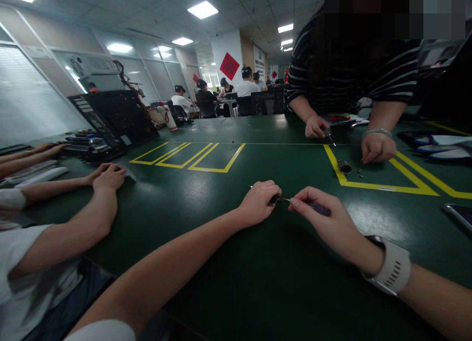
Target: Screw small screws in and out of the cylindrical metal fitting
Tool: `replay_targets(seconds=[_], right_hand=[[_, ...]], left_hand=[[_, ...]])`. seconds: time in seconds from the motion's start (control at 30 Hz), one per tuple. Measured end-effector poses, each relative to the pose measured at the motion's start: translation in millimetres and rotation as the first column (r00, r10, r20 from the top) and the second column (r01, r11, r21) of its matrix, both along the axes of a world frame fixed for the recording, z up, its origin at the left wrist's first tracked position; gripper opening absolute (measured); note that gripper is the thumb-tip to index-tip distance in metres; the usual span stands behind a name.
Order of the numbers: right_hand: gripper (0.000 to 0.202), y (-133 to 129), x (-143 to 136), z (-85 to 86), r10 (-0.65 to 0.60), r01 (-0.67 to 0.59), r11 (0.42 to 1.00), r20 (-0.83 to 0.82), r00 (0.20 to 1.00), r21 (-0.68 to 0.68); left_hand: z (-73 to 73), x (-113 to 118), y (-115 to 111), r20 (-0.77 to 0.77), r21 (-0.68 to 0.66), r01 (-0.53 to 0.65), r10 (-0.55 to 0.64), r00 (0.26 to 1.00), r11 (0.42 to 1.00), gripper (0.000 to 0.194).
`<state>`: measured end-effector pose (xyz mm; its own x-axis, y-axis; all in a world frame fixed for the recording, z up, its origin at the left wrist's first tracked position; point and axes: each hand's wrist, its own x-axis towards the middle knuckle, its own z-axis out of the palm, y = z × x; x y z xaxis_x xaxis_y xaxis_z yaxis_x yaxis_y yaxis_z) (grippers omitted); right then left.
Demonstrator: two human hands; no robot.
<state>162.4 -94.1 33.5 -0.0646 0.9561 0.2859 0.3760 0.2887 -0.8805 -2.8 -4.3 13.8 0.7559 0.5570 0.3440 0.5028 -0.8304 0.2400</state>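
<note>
My left hand [260, 202] is closed round a small dark cylindrical part [273, 200], most of it hidden by the fingers. A thin pale tip pokes out on the far side of that hand. In my right hand [330, 220] lies a screwdriver [319, 208] with a dark purplish handle, pinched near the front. Its thin metal shaft points left and its tip meets or nearly meets the end of the part; exact contact is too small to make out. Both hands are just over the dark green table [228, 262].
Across the table a person in a striped top holds a screwdriver [328, 133] near a metal cylinder [344, 167] and tiny pieces. Yellow tape [387, 187] marks the tabletop. A phone [459, 217] lies at right. Another person's hands [108, 176] rest at left.
</note>
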Motion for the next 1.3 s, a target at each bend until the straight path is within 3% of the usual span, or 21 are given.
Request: replay_targets(seconds=[0.07,0.17,0.3,0.4,0.5,0.63,0.73,0.83,0.93,1.0,1.1,1.2,1.3], right_hand=[[0.015,-2.9,-1.4,2.6,0.009,-0.024,0.996,0.178,0.984,0.083],[0.016,-2.3,-0.4,3.5,0.046,-0.056,0.997,0.197,0.979,0.045],[0.019,4.0,4.1,-0.5,0.056,-0.081,0.984,-0.153,0.987,-0.16],[0.018,7.5,4.7,-5.4,0.006,-0.136,0.954,-0.44,0.898,-0.265],[0.018,7.9,3.4,-10.0,-0.017,-0.151,0.947,-0.511,0.859,-0.285],[0.019,3.7,3.3,-11.3,0.001,-0.076,0.98,-0.383,0.924,-0.181],[0.018,-1.3,2.5,-7.4,0.005,-0.012,0.999,-0.139,0.99,-0.052],[0.015,-4.8,-0.2,-2.4,0.006,-0.011,0.999,0.099,0.995,0.05],[0.015,-4.0,-0.8,0.5,0.011,-0.022,0.998,0.17,0.985,0.063],[0.017,-1.1,1.3,1.0,0.021,-0.022,1.0,0.1,0.995,0.001],[0.019,4.5,6.2,0.1,0.029,-0.055,0.988,-0.174,0.984,-0.147],[0.017,8.9,9.1,-2.0,-0.013,-0.116,0.957,-0.44,0.898,-0.267],[0.014,11.5,9.7,-4.7,-0.073,-0.158,0.928,-0.579,0.812,-0.337]], left_hand=[[0.0,0.6,-0.5,-0.022,0.01,-0.006,0.007,1.0,1.0,0.008],[0.5,1.3,-2.0,-0.05,0.029,-0.003,0.004,0.999,1.0,0.008],[2.4,0.5,-3.7,-0.031,0.023,0.009,-0.008,0.999,1.0,0.007],[2.8,-0.5,-3.0,-0.011,-0.019,0.013,-0.013,1.0,1.0,0.007],[1.2,-0.9,-1.0,0.03,-0.041,0.014,-0.013,0.999,0.999,0.007],[-0.8,-0.3,0.3,0.049,-0.034,0.011,-0.01,0.999,0.999,0.008],[-1.0,0.4,-0.1,0.035,-0.019,0.013,-0.012,0.999,1.0,0.007],[-1.0,0.8,-0.6,0.011,-0.009,0.011,-0.011,1.0,1.0,0.008],[-0.8,0.8,-1.3,-0.018,0.002,0.02,-0.02,1.0,1.0,0.009],[-0.1,0.6,-2.1,-0.033,0.006,0.029,-0.029,0.999,1.0,0.008],[1.0,0.1,-3.1,-0.027,-0.001,0.036,-0.036,0.999,0.999,0.008],[1.1,-0.4,-2.9,-0.003,-0.016,0.044,-0.044,0.999,0.999,0.007],[-0.6,-0.7,-1.2,0.035,-0.026,0.058,-0.057,0.998,0.998,0.007]])
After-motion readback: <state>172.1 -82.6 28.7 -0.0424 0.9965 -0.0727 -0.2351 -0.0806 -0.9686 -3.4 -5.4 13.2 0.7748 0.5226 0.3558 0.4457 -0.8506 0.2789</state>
